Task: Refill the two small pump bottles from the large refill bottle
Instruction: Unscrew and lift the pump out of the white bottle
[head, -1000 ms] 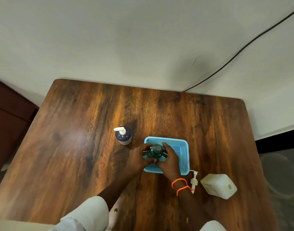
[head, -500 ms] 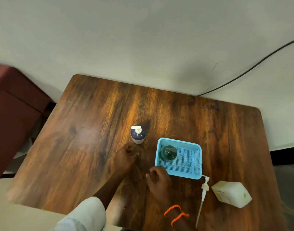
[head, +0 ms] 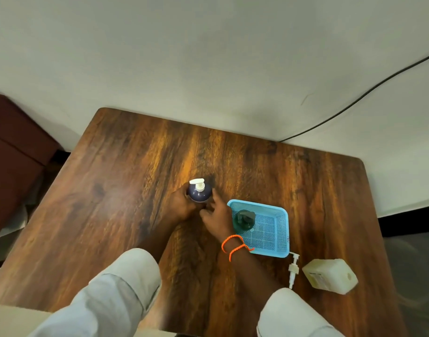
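Note:
A dark blue pump bottle [head: 199,192] with a white pump head stands upright near the table's middle. My left hand [head: 182,206] grips its left side. My right hand [head: 214,214] reaches its lower right side with fingers curled against it. A dark green bottle [head: 243,219] without its pump stands in the left half of a light blue mesh basket [head: 271,229]. A loose white pump [head: 293,268] lies on the table below the basket. The cream-white refill bottle [head: 330,276] sits at the right, its round opening uncapped.
The wooden table [head: 135,190] fills the view, against a pale wall. A black cable [head: 354,103] runs down the wall at the right. A dark red piece of furniture [head: 11,142] stands at the left, past the table edge.
Both hands left the green bottle in the basket, crossed the bare table and moved up-left onto the dark blue pump bottle. The camera view shifted.

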